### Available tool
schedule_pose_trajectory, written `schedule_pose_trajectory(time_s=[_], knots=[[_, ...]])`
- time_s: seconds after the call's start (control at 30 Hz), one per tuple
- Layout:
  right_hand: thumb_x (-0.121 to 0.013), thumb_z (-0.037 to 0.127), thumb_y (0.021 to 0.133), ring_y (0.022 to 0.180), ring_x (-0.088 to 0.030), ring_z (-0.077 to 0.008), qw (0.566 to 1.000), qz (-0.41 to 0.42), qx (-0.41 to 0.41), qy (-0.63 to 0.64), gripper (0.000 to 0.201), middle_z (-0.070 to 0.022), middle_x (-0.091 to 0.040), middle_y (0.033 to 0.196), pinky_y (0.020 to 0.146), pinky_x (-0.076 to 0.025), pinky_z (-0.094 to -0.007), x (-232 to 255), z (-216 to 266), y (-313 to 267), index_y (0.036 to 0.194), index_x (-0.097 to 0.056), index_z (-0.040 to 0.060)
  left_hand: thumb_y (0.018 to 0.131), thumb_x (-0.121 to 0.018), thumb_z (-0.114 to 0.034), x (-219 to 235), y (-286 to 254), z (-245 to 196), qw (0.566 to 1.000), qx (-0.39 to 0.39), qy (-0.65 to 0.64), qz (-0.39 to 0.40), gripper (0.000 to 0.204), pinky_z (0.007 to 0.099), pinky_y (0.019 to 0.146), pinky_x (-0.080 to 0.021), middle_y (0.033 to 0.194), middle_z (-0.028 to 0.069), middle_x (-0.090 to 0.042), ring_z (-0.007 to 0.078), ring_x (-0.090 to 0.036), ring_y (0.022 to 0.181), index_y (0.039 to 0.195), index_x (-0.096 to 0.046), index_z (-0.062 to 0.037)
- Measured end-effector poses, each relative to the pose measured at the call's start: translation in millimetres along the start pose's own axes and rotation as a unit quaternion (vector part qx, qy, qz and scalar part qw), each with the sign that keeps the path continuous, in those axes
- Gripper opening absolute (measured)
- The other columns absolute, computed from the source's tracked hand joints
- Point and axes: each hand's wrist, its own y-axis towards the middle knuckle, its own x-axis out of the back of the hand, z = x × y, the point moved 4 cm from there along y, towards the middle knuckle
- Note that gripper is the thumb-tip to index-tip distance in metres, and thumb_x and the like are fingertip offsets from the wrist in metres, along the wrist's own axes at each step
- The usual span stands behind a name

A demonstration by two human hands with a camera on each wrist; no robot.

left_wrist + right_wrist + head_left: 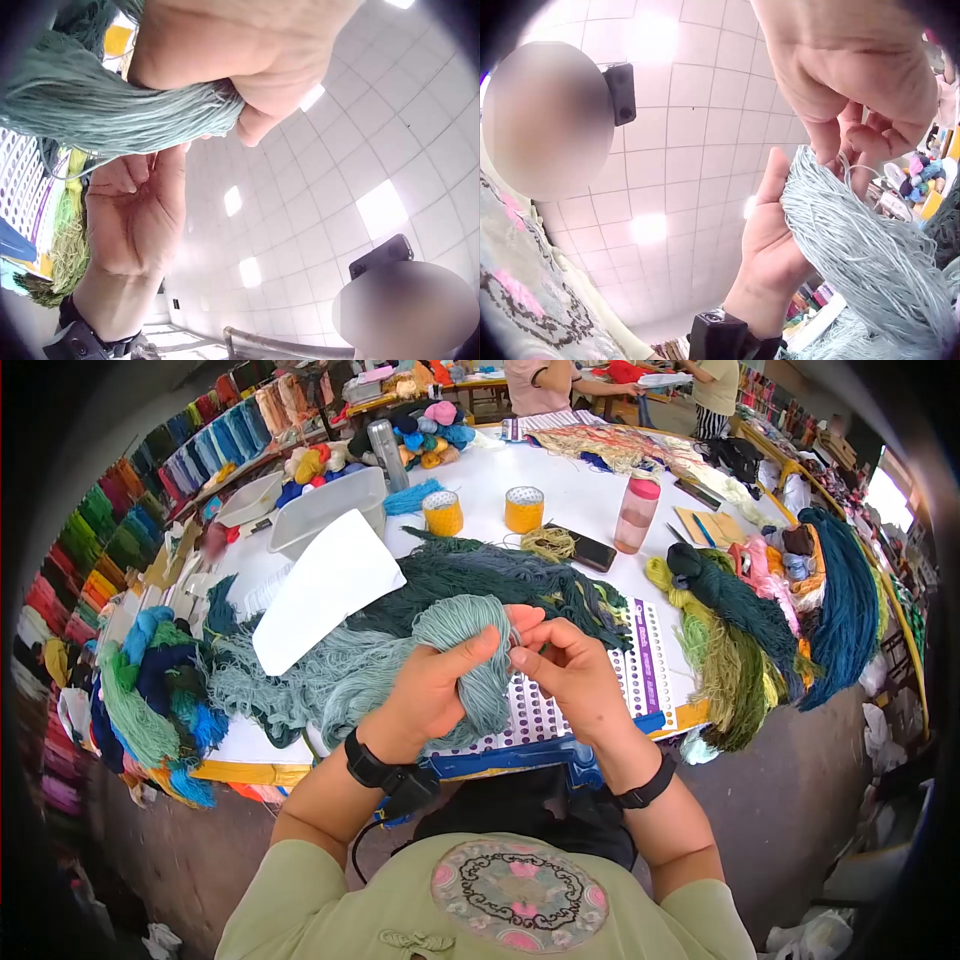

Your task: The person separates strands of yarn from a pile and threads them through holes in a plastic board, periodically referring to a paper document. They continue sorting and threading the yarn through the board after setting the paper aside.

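A skein of grey-teal yarn (462,622) is held up over the table's front edge in the head view. My left hand (428,688) grips it, the thumb lying across its front. At the skein's right side my right hand (585,678) pinches a thin strand of yarn between thumb and fingertips. The right wrist view shows a loose loop of strand (847,174) by these fingertips, right at the skein's end. Beneath the hands lie a heap of loose matching yarn (310,685) and a white card with rows of holes (655,660).
Dark green yarn (450,575) spreads behind the hands, with a white paper sheet (330,595) to its left. Further back stand two yellow tape rolls (524,510), a pink-capped bottle (637,512) and a plastic tub (330,510). More skeins (730,600) hang at the right edge.
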Motion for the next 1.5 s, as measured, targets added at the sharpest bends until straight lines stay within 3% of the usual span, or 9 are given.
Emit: schedule_pose_trajectory(time_s=[0.33, 0.4, 0.53, 0.73, 0.87, 1.07, 1.23, 1.33, 1.5], knots=[[-0.055, 0.004, 0.087, 0.065, -0.054, -0.0051, 0.986, -0.071, -0.028, 0.151, 0.022, -0.0014, -0.06, 0.103, 0.054, -0.043, -0.0212, 16, 16, -11, 0.109, -0.054, 0.0067, 0.099, -0.044, -0.034, 1, 4, -9, 0.986, 0.027, -0.165, -0.024, 0.053, 0.0501, 0.107, -0.035, 0.141, 0.0219, -0.04, 0.0336, -0.037, 0.134, 0.136, -0.037, 0.0024], [-0.052, 0.005, 0.086, 0.065, -0.055, -0.006, 0.987, 0.033, -0.056, 0.149, 0.026, -0.0019, -0.059, 0.104, 0.054, -0.044, -0.0215, 9, 9, -14, 0.112, -0.054, 0.0068, 0.098, -0.044, -0.035, 3, 4, -11, 0.981, 0.039, -0.188, -0.022, 0.054, 0.0508, 0.108, -0.035, 0.141, 0.0226, -0.04, 0.0355, -0.037, 0.134, 0.136, -0.037, 0.003], [-0.058, 0.012, 0.091, 0.068, -0.056, -0.0058, 0.993, 0.088, 0.081, -0.021, 0.014, -0.0003, -0.061, 0.077, 0.058, -0.045, -0.0205, -6, -10, -9, 0.104, -0.06, 0.0057, 0.098, -0.044, -0.035, 9, 6, -14, 0.983, 0.042, -0.176, -0.022, 0.053, 0.052, 0.108, -0.035, 0.138, 0.0253, -0.042, 0.0378, -0.039, 0.131, 0.133, -0.04, 0.004], [-0.057, 0.014, 0.095, 0.064, -0.049, -0.0028, 0.99, 0.117, -0.02, -0.07, 0.008, 0.0029, -0.055, 0.073, 0.056, -0.04, -0.0181, 15, 18, -12, 0.097, -0.058, 0.0061, 0.1, -0.042, -0.032, 12, -1, -16, 0.992, 0.037, -0.117, -0.026, 0.047, 0.0489, 0.105, -0.04, 0.129, 0.0247, -0.051, 0.0361, -0.049, 0.123, 0.128, -0.046, 0.0047], [-0.062, 0.012, 0.09, 0.058, -0.049, -0.0047, 0.964, 0.109, 0.124, -0.207, 0.01, 0.0007, -0.055, 0.065, 0.052, -0.039, -0.0227, 12, 44, 1, 0.091, -0.055, 0.0048, 0.099, -0.044, -0.032, 11, 1, -4, 0.995, 0.073, -0.068, 0.005, 0.045, 0.0451, 0.097, -0.048, 0.121, 0.022, -0.057, 0.0327, -0.059, 0.111, 0.124, -0.05, 0.0046], [-0.062, 0.006, 0.09, 0.066, -0.047, -0.0022, 0.971, 0.099, 0.093, -0.196, 0.01, 0.0032, -0.053, 0.074, 0.055, -0.039, -0.019, 19, 22, 21, 0.097, -0.054, 0.0056, 0.098, -0.051, -0.029, 23, 3, 0, 0.992, 0.114, -0.012, -0.055, 0.04, 0.0393, 0.083, -0.057, 0.105, 0.0178, -0.066, 0.0284, -0.068, 0.088, 0.118, -0.054, 0.0055], [-0.063, 0.012, 0.089, 0.068, -0.057, -0.0075, 0.993, -0.111, 0.034, -0.011, 0.011, -0.0002, -0.057, 0.087, 0.052, -0.045, -0.0212, 28, 3, 10, 0.096, -0.058, 0.0054, 0.1, -0.043, -0.03, 13, 4, 2, 0.989, 0.067, -0.129, -0.005, 0.042, 0.0463, 0.099, -0.047, 0.129, 0.0216, -0.052, 0.0315, -0.055, 0.117, 0.125, -0.048, 0.0027], [-0.064, 0.013, 0.089, 0.069, -0.058, -0.0081, 0.993, -0.008, -0.077, 0.09, 0.011, -0.0017, -0.055, 0.096, 0.051, -0.045, -0.0215, 16, -9, -1, 0.097, -0.061, 0.0055, 0.1, -0.043, -0.031, 14, 4, 2, 0.991, 0.038, -0.13, -0.021, 0.044, 0.0487, 0.104, -0.041, 0.136, 0.0215, -0.047, 0.0317, -0.048, 0.125, 0.131, -0.043, 0.0012], [-0.069, 0.008, 0.085, 0.068, -0.059, -0.0086, 0.998, -0.027, 0.059, 0.024, 0.008, -0.0041, -0.053, 0.101, 0.062, -0.045, -0.0216, 4, -6, 1, 0.092, -0.065, 0.006, 0.1, -0.043, -0.03, 12, 7, 9, 0.996, 0.039, -0.085, 0.001, 0.045, 0.0476, 0.103, -0.042, 0.136, 0.0201, -0.048, 0.0299, -0.05, 0.124, 0.133, -0.042, 0.001]])
